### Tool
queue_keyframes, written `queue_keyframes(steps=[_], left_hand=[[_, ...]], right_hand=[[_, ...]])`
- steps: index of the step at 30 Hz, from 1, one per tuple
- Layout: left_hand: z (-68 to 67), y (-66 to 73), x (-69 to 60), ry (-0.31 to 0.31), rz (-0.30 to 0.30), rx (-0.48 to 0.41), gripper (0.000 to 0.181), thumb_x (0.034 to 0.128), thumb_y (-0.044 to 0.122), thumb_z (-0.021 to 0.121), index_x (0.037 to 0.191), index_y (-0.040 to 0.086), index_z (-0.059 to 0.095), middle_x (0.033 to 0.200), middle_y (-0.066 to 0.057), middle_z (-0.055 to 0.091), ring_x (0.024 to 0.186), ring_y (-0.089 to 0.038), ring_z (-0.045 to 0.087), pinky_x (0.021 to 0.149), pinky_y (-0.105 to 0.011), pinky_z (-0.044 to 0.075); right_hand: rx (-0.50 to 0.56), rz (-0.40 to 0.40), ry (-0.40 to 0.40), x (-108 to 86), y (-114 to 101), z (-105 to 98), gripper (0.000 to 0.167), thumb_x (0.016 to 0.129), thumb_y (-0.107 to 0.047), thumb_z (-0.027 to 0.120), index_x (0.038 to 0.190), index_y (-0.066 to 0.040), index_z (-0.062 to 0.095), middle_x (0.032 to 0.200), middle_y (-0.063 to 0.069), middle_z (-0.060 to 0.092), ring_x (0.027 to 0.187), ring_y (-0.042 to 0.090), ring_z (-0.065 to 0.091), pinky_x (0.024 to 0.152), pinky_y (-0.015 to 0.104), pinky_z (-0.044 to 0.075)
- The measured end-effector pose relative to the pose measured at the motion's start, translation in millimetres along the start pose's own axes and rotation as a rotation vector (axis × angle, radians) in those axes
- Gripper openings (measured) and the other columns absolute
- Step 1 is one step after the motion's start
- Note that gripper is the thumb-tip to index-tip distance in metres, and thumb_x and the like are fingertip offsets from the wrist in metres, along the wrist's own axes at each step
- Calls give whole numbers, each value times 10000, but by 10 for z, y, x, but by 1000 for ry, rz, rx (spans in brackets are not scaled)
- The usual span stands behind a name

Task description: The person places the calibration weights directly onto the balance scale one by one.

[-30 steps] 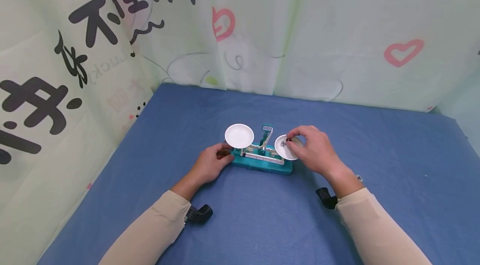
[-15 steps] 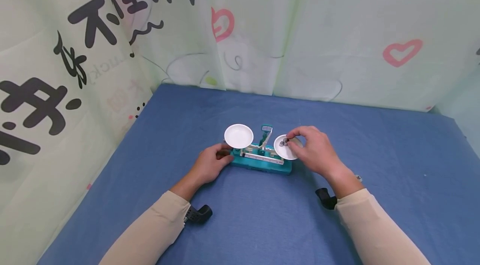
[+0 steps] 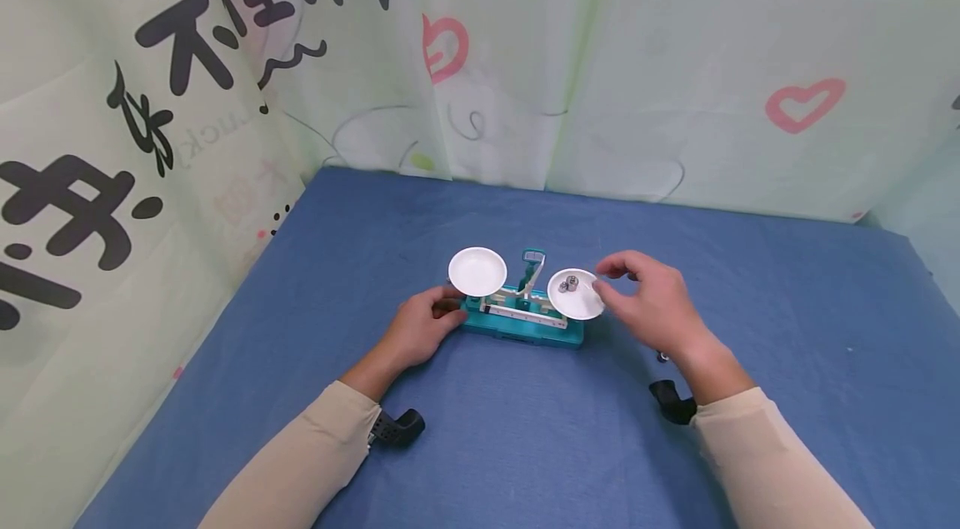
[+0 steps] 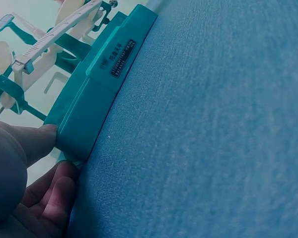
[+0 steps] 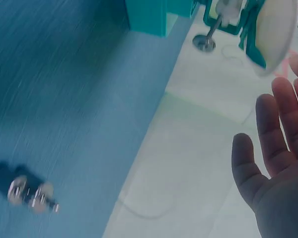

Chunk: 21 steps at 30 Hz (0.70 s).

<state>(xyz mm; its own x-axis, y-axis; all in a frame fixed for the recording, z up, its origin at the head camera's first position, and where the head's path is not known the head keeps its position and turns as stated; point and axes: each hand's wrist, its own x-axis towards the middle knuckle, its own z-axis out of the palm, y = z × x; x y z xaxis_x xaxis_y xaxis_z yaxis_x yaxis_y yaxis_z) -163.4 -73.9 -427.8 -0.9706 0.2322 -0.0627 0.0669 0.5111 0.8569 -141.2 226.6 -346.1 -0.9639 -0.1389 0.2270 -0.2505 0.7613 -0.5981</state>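
A green tray balance (image 3: 517, 332) with two white pans stands on the blue cloth. My left hand (image 3: 422, 325) holds the left end of its base; in the left wrist view the thumb (image 4: 37, 141) presses on the base near the corner, with curled fingers below. Nothing lies in the left pan (image 3: 477, 271). Small metal weights (image 3: 568, 284) sit together in the right pan (image 3: 583, 306). Just right of that pan hovers my right hand (image 3: 654, 304), fingers loosely bent and apart, holding nothing. The right wrist view shows its spread fingers (image 5: 274, 126) near the pan's edge.
Small shiny metal pieces (image 5: 30, 193) lie on the cloth by my right wrist. A blue cloth (image 3: 487, 421) covers the table. Pale printed curtains (image 3: 675, 79) hang behind it and along the left side.
My right hand has let go of a small metal weight in the right pan and drawn back to the right. The left hand and the balance have stayed put.
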Motion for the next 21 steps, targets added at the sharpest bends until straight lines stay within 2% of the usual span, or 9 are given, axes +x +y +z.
queue_keyframes(steps=[7,21], left_hand=[[0,-1,-1,7,4,0,310,983,155,660,1275,53,646,1178,-119,685,1052,-249,657,921,-443,505],[5,-1,-9,2,-6,10,319,989,166,654,1290,60,640,1194,-118,681,1061,-250,654,929,-444,503]], right_hand=[[-18,-3,61,-85,123,-118,179,930,-68,696,1094,2,681,1049,167,668,1018,356,598,937,550,455],[-121,86,21,-374,505,-279,238,949,-104,685,1148,26,677,1087,210,667,1031,392,589,920,595,446]])
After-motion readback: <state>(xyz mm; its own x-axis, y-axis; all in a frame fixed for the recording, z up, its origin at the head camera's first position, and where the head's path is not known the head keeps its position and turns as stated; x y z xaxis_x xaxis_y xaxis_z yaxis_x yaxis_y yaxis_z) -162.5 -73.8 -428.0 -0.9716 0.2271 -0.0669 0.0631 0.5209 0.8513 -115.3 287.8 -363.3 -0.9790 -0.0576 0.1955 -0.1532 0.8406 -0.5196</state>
